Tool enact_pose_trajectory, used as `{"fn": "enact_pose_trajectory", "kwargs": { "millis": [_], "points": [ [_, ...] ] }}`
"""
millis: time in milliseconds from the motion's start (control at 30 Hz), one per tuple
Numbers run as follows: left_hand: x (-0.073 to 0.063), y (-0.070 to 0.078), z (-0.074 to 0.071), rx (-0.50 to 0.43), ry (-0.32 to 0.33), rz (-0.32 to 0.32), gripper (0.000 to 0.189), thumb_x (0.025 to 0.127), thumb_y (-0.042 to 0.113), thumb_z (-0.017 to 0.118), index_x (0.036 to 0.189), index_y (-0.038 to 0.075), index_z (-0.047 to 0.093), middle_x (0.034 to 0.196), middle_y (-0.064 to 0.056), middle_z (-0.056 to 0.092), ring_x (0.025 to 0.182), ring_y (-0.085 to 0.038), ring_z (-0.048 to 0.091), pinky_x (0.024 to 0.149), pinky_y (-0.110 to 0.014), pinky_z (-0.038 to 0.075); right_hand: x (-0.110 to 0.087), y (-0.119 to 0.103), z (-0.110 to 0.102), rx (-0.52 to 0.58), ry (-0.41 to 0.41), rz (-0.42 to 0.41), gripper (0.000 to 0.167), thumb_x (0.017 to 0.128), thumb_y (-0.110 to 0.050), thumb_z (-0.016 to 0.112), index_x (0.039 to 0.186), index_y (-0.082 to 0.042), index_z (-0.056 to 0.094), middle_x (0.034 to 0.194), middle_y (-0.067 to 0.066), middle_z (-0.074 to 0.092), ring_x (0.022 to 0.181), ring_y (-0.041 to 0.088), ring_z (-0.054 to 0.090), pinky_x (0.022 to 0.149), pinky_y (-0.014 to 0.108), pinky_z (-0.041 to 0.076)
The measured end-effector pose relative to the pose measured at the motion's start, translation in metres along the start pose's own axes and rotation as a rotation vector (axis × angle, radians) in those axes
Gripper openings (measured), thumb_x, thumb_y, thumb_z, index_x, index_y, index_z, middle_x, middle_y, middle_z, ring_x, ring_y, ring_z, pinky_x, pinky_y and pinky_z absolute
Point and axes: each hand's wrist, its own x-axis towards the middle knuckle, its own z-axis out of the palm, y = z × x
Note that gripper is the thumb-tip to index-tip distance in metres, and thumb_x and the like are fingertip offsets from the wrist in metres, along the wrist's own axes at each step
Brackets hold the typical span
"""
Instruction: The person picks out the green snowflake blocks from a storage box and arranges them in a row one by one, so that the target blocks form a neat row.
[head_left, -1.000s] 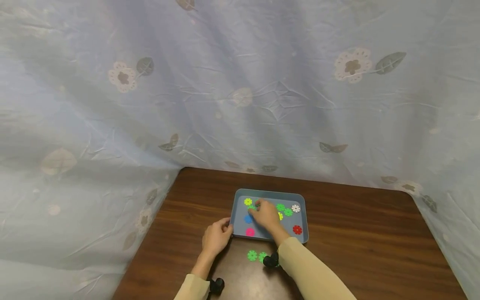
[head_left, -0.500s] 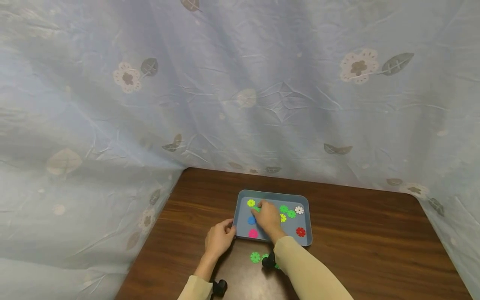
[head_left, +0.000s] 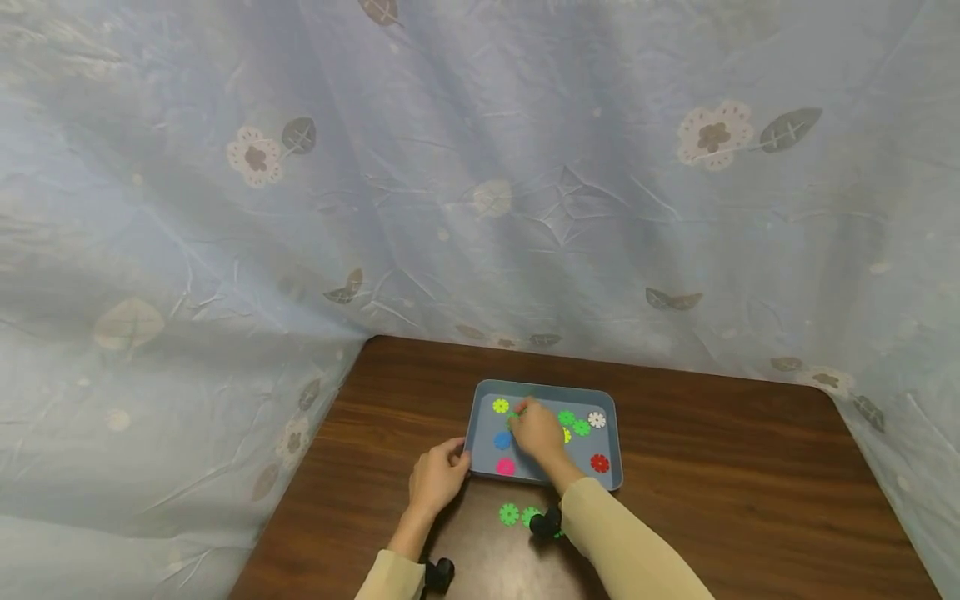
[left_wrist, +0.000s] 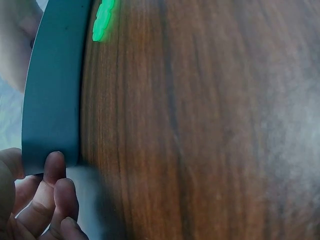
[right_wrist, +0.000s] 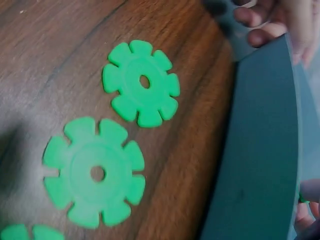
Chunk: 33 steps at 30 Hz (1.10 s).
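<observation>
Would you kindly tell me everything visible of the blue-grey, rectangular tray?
The blue-grey, rectangular, plastic-looking tray has rounded corners, a flat floor and low walls with a thin rim. It sits open side up on the brown wood-grain table, holding multicoloured flower-shaped discs. The person's left hand grips its near left corner; the right hand is over its floor, though whether it touches the tray is unclear.

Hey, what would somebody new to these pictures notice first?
Probably the bright flower-shaped discs in the grey tray, with the right hand among them. Next, the green discs on the brown table by the tray's near side, and the left hand at its near left corner.
</observation>
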Motion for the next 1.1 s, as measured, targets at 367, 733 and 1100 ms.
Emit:
{"fn": "enact_pose_trajectory", "kwargs": {
  "millis": [367, 733, 1100],
  "points": [
    [-0.003, -0.001, -0.001, -0.017, -0.011, -0.006, 0.035, 0.098, 0.024, 0.068, 0.130, 0.010, 0.073, 0.066, 0.015, 0.065, 0.044, -0.008, 0.044, 0.041, -0.029, 0.030, -0.030, 0.009, -0.047, 0.193, 0.073, -0.085, 0.018, 0.092, -0.021, 0.077, 0.103, -0.009, 0.071, 0.082, -0.003, 0.066, 0.066, 0.013, 0.056, 0.059, 0.034, 0.045],
    [0.002, 0.002, -0.002, 0.006, -0.011, -0.012, 0.036, 0.098, 0.025, 0.068, 0.130, 0.011, 0.073, 0.066, 0.014, 0.065, 0.047, -0.010, 0.045, 0.044, -0.031, 0.033, -0.072, 0.030, -0.096, 0.235, 0.120, -0.035, 0.019, 0.094, -0.027, 0.078, 0.106, -0.013, 0.071, 0.091, -0.002, 0.070, 0.051, 0.013, 0.041, 0.054, 0.033, 0.037],
    [0.003, 0.003, -0.004, 0.011, -0.019, -0.009, 0.036, 0.098, 0.025, 0.068, 0.130, 0.011, 0.073, 0.066, 0.014, 0.066, 0.047, -0.010, 0.046, 0.044, -0.032, 0.034, -0.115, 0.085, -0.133, 0.196, 0.179, 0.035, 0.019, 0.096, -0.028, 0.077, 0.105, -0.013, 0.070, 0.087, -0.001, 0.069, 0.059, 0.015, 0.048, 0.053, 0.030, 0.038]
  ]
}}
